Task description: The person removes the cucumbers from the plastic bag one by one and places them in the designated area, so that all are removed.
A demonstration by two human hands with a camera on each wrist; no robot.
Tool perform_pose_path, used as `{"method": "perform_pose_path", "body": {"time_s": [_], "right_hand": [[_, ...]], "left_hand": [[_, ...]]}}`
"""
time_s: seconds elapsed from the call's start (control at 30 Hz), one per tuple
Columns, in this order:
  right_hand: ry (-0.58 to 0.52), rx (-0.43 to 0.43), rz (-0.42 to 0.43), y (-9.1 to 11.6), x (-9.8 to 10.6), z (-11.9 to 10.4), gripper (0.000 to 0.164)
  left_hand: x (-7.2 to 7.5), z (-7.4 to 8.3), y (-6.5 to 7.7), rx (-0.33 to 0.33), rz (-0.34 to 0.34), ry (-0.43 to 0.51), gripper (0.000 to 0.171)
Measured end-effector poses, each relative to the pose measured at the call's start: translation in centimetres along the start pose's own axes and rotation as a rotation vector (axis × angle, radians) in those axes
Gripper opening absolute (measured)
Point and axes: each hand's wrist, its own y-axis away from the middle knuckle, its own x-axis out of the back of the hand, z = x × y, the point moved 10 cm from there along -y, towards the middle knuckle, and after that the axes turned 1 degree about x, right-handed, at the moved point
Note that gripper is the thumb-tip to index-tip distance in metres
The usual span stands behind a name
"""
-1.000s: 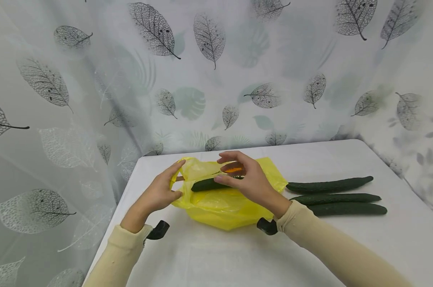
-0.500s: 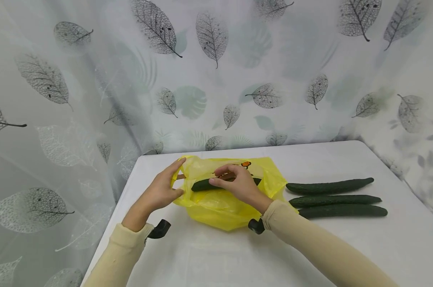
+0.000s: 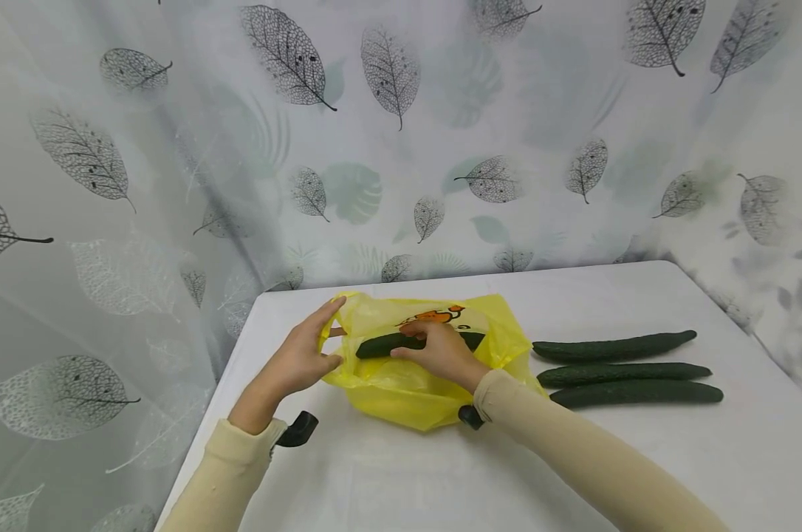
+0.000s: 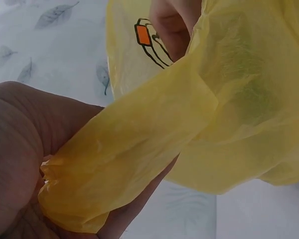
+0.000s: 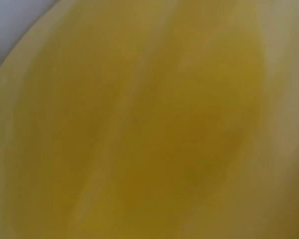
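Note:
A yellow plastic bag (image 3: 401,406) with an orange printed picture lies on its side on the table, its mouth facing left. One dark green cucumber (image 3: 376,345) lies inside. My left hand (image 3: 296,356) holds the bag's mouth at the left, and the left wrist view shows a gathered fold of plastic (image 4: 129,154) in that hand. Inside the bag, my right hand (image 3: 443,355) grips the cucumber around its middle, thumb on the near side and fingers on the far side. Blurred yellow plastic (image 5: 139,119) fills the right wrist view, hiding the right hand there.
To the right of the bag, three more cucumbers (image 3: 627,372) lie side by side on the white table (image 3: 388,488). A leaf-printed curtain (image 3: 441,148) hangs behind the table and along its sides.
My right hand has moved down and left into the bag, from above the cucumber onto it, its fingers closing around it. The left hand stays at the bag's mouth.

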Motion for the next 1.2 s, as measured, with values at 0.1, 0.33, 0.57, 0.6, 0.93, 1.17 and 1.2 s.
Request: {"method": "perform_pose_path", "body": {"time_s": [0.1,0.33,0.57,0.6,0.93,1.17,1.2], "right_hand": [[0.061,-0.019,-0.007,-0.1,-0.2,0.7,0.060],[0.243,-0.008,-0.006,-0.4,-0.2,1.5,0.065],[0.389,0.077,-0.012,-0.4,-0.7,1.3,0.066],[0.398,0.088,-0.010,-0.4,-0.7,1.3,0.066],[0.440,0.083,-0.021,-0.3,-1.1,1.7,0.068],[0.414,0.084,-0.034,-0.1,-1.5,1.9,0.062],[0.416,0.089,-0.037,-0.1,-1.5,1.8,0.061]], "left_hand": [[-0.1,0.1,0.0,-0.005,-0.001,0.011,0.093],[-0.2,0.2,-0.1,-0.008,-0.004,0.016,0.093],[-0.3,0.1,0.0,-0.006,-0.008,0.003,0.093],[-0.3,0.1,0.0,-0.004,-0.008,0.003,0.093],[-0.4,0.2,0.3,-0.013,-0.005,0.022,0.093],[-0.3,0.3,0.4,-0.012,-0.006,0.016,0.093],[-0.3,0.3,0.4,-0.010,-0.006,0.016,0.093]]}}
